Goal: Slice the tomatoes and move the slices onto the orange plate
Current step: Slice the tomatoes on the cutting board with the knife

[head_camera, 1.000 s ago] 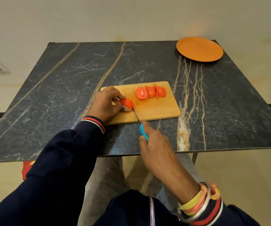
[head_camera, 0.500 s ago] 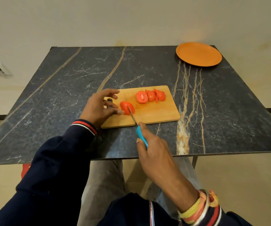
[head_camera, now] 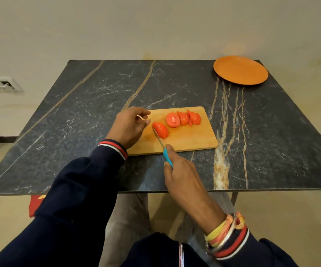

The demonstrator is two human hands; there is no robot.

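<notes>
- Tomato piece (head_camera: 160, 130) lies on the cutting board (head_camera: 192, 139), left of the slices (head_camera: 183, 118).
- Right hand (head_camera: 182, 176) grips knife (head_camera: 162, 143); left hand (head_camera: 129, 127) beside it, fingers loosely curled, empty.
- Best pin it first, fingertips tucked.

The board (head_camera: 186, 140) lies on the worktop (head_camera: 98, 105), midway along its near edge. On the board, slices (head_camera: 183, 118) sit along the far side. A tomato piece (head_camera: 161, 130) lies nearer and to their left, with the knife (head_camera: 164, 151) at that piece's left. The plate (head_camera: 240, 70) sits in the far right corner.
</notes>
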